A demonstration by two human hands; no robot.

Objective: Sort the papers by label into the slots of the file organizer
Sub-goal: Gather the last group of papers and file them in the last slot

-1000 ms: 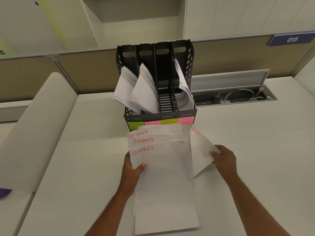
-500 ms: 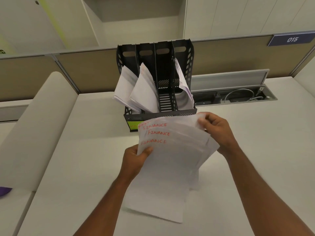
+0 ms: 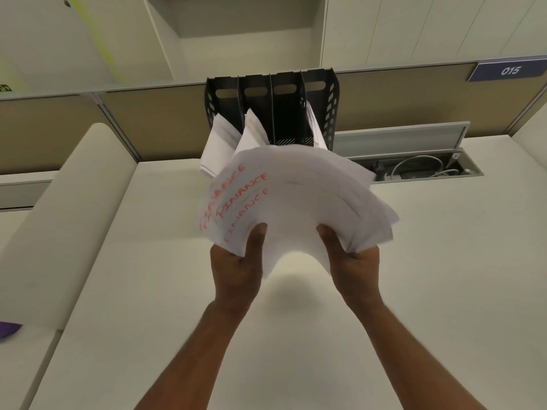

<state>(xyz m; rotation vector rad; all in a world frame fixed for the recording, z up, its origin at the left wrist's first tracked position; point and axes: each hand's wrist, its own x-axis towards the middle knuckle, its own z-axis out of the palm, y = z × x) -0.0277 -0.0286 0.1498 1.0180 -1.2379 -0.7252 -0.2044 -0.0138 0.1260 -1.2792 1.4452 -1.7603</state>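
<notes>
Head view, looking forward and down: the pale surface (image 3: 444,291) fills most of the picture, running back to a tan partition (image 3: 154,122) with cream cabinets above it. To the right at the back, a cable trough (image 3: 414,170) is sunk in the surface with its lid raised and wires showing inside.

Against the partition stands the black file organizer (image 3: 272,108), four upright slots side by side. Its lower front is hidden behind the lifted papers, so the slot labels cannot be read. The two left slots (image 3: 233,125) each hold white sheets that lean out forward, and the far-right slot (image 3: 313,122) holds sheets too. The third slot (image 3: 288,116) looks empty as far as can be seen.

Just in front of the organizer and clear of the surface is a loose, fanned stack of papers (image 3: 296,202), bowed upward in the middle. At least three sheets show "FINANCE" in red along the left edge.

The left hand (image 3: 236,267) is closed on the near left corner of the stack, thumb on top. The right hand (image 3: 353,261) is closed on the near right edge, so each grip is clamped on the same bundle.

By my reading, three slots are already filled, and this Finance bundle is the last batch in sight; no other loose sheets lie on the surface. What seems to be left is to square the fan and slide it into the empty third slot, if that is Finance's.
</notes>
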